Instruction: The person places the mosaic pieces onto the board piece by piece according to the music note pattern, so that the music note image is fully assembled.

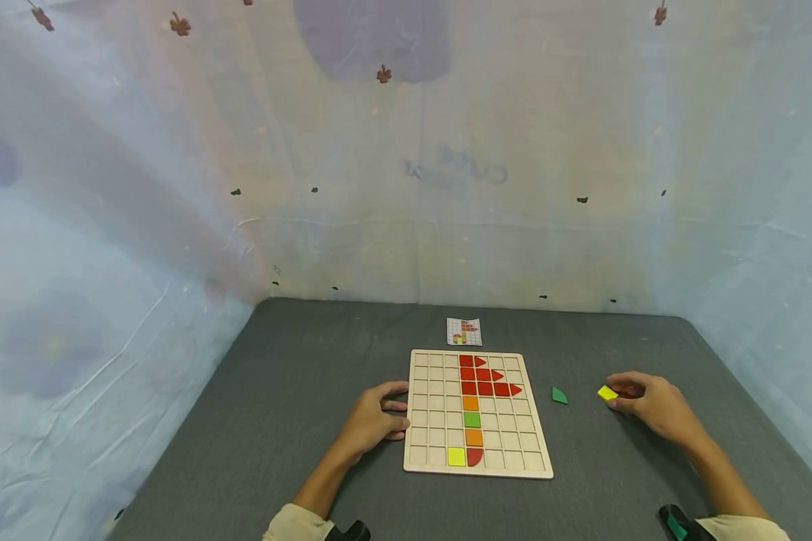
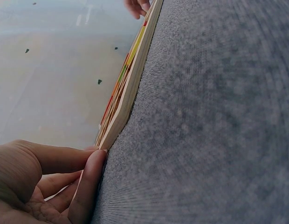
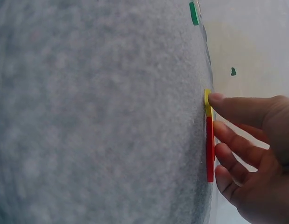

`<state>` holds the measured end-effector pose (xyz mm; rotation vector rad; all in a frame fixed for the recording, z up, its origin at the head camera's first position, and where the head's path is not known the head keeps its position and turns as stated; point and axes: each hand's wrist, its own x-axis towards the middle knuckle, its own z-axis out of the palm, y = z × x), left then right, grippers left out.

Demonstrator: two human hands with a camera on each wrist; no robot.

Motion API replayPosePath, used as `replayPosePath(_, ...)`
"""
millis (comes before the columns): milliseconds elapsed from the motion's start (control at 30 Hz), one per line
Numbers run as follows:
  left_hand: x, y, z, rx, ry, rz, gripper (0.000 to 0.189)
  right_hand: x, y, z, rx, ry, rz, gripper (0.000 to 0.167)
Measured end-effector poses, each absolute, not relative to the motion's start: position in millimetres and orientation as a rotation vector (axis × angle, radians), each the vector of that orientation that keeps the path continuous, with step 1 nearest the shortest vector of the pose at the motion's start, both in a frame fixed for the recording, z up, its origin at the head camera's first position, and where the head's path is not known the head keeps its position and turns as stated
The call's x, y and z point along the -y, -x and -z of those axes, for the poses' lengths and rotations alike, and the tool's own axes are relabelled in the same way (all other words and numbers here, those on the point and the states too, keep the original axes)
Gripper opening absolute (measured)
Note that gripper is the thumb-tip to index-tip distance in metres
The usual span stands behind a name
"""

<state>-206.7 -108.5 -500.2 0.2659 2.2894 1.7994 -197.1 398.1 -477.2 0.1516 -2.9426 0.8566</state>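
Observation:
A wooden grid board (image 1: 440, 439) lies on the grey table with red, orange, green and yellow tiles set in several cells. My left hand (image 1: 372, 417) rests at its left edge, the thumb and index fingertips touching the rim, as the left wrist view also shows. To the right of the board, my right hand (image 1: 656, 406) pinches a yellow square tile (image 1: 607, 393) low at the table surface. Red tile material (image 3: 209, 149) sits directly beside the yellow one, under the curved fingers and partly hidden from above.
A green quarter-round tile (image 1: 559, 395) lies between the board and my right hand. Behind the board is a small printed card (image 1: 463, 332) with a coloured grid pattern. A pale patterned cloth (image 1: 419, 150) hangs along the back and sides of the table.

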Motion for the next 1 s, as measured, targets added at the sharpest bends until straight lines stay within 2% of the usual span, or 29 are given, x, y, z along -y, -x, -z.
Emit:
replayPosePath(600, 106.3, 202.2, 496.5, -2.291, -0.293, -1.833, 0.067, -396.3, 200.5, 474.4, 2.974, -0.184, -0.777, 0.029)
replayPosePath(1000, 107.1, 204.9, 498.0, -2.311, -0.269, -1.788, 0.065, -392.0, 199.4, 473.5, 2.975, -0.156, -0.814, 0.028)
